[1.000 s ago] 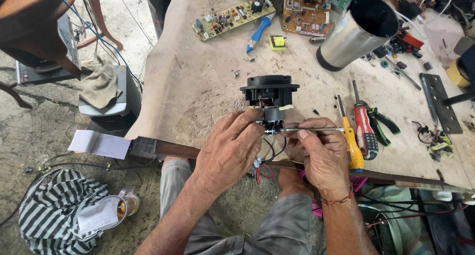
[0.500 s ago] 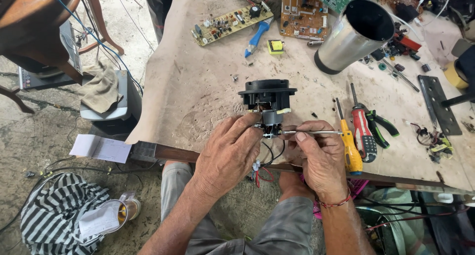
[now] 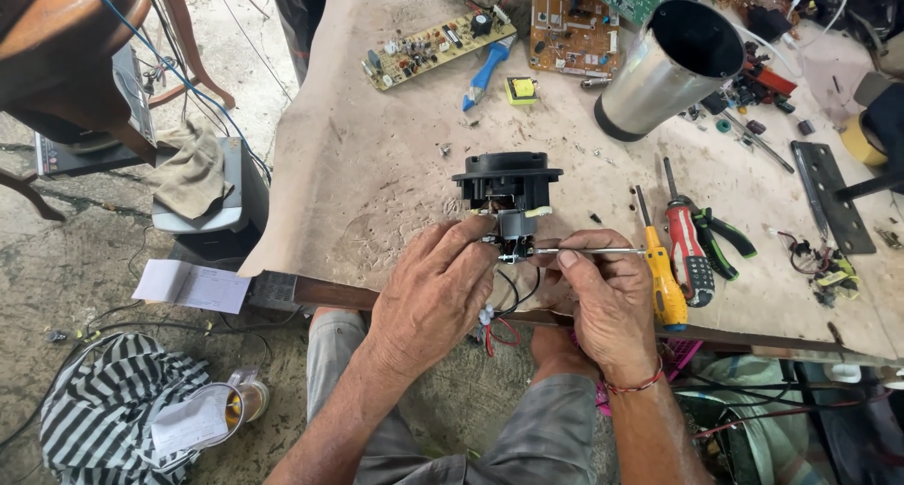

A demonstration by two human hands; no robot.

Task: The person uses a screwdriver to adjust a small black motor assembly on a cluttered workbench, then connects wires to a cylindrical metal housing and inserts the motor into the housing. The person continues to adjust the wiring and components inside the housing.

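Note:
A small black motor assembly [image 3: 507, 185] with a round black housing lies on the workbench [image 3: 377, 184], red and black wires hanging from it over the near edge. My left hand [image 3: 433, 292] grips its lower metal part from the left. My right hand [image 3: 603, 301] pinches a thin metal rod [image 3: 589, 251] that lies level, its left tip at the motor's lower end. The rod's right end reaches the yellow screwdriver [image 3: 662, 276].
Right of my hands lie a yellow screwdriver, a red screwdriver [image 3: 686, 243] and green-handled pliers [image 3: 727, 233]. Farther back are a metal cylinder [image 3: 664, 71], circuit boards [image 3: 433, 44], a blue tool [image 3: 485, 69] and small parts. A striped bag [image 3: 104, 410] and paper [image 3: 188, 284] sit lower left.
Both hands stay on the motor's lower end with small finger shifts. The view has drifted slightly; nothing on the bench has moved.

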